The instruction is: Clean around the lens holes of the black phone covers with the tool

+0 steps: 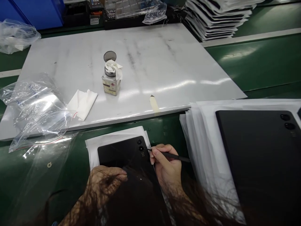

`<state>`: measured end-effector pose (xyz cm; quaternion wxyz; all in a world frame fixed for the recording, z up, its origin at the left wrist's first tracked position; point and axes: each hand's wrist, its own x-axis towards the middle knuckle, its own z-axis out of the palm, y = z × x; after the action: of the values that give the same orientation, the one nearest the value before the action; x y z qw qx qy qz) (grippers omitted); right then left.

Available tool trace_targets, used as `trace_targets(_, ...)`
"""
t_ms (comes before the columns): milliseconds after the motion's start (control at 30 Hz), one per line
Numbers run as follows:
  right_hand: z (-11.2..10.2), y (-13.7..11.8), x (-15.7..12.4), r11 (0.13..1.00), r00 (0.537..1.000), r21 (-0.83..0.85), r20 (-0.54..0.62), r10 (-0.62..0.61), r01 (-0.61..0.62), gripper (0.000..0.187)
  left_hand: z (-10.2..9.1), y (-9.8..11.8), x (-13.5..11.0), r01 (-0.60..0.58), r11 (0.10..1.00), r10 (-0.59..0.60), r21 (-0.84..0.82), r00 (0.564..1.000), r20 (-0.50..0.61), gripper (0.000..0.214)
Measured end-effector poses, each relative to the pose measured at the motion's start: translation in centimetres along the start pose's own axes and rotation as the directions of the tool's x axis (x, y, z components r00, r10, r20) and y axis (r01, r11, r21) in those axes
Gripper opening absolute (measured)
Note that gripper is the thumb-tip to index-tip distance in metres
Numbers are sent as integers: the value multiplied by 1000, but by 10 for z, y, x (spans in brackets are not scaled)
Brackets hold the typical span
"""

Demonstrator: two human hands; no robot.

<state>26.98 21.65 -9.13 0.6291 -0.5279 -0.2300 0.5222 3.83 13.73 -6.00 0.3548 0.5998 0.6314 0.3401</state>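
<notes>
A black tablet [122, 153] lies back side up on white wrapping sheets [92, 153], its two round camera lenses near the upper right corner. My right hand [168, 166] grips slim black tweezers [174, 156], whose fine tip reaches the lower camera lens [141, 148]. Over the tablet's left part is my left hand [104, 180], thumb and forefinger pinched together; whether anything sits between them is too small to tell. Strands of dark hair hang across the lower picture and partly cover both forearms and the tablet's lower end.
A grey board [150, 69] carries a square solvent bottle [111, 83] with its lid up, and a folded white cloth [82, 103]. Clear plastic bags [39, 110] lie left. At right, another black tablet [258, 150] tops a wrapped stack. More wrapped sheets [216, 18] are piled behind.
</notes>
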Motion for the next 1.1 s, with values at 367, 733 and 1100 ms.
trace_targets(367, -9, 5, 3, 998, 994, -38, 104, -35, 40, 41, -2, 15, 0, 82, 996, -82, 23, 997, -2, 42)
trace_targets(733, -8, 5, -3, 996, 991, -30, 103, -85, 88, 35, -3, 4, -2, 77, 997, -77, 13, 997, 9, 43)
trace_targets(1100, -54, -5, 20, 435, 647, -483, 621, -441, 760, 37, 9, -12, -1, -37, 996, 35, -84, 999, -21, 36)
